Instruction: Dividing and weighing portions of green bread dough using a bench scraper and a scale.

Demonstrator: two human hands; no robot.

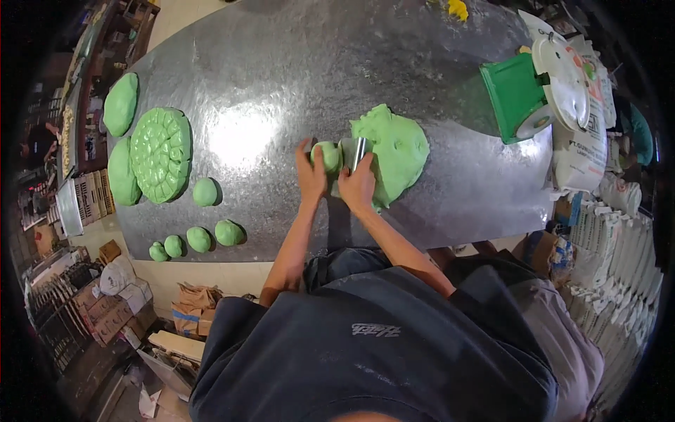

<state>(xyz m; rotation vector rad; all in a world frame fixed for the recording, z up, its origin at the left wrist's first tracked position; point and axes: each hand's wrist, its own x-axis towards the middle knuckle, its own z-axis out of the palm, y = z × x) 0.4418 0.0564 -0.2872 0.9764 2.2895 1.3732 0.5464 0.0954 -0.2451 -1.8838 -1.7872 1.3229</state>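
My left hand (311, 172) is closed around a rounded piece of green dough (328, 155) just above the dark tabletop. In my right hand (358, 187) is a metal dough scraper (360, 149), gripped by its shiny tube-like handle. Its blade lies between the held piece and a large, uneven mass of green dough (402, 156), and the right fingers are close to that mass. Toward the left lies a single green dough ball (204, 191). Several smaller balls (199, 240) form a row along the near edge.
A thick green dough disc (160, 156) with a segmented top sits at the far left, beside two oval dough lumps (121, 104). A green scale (515, 97) with a white pan stands at right, near white sacks (580, 158). Another person in grey clothing (555, 330) is close on my right.
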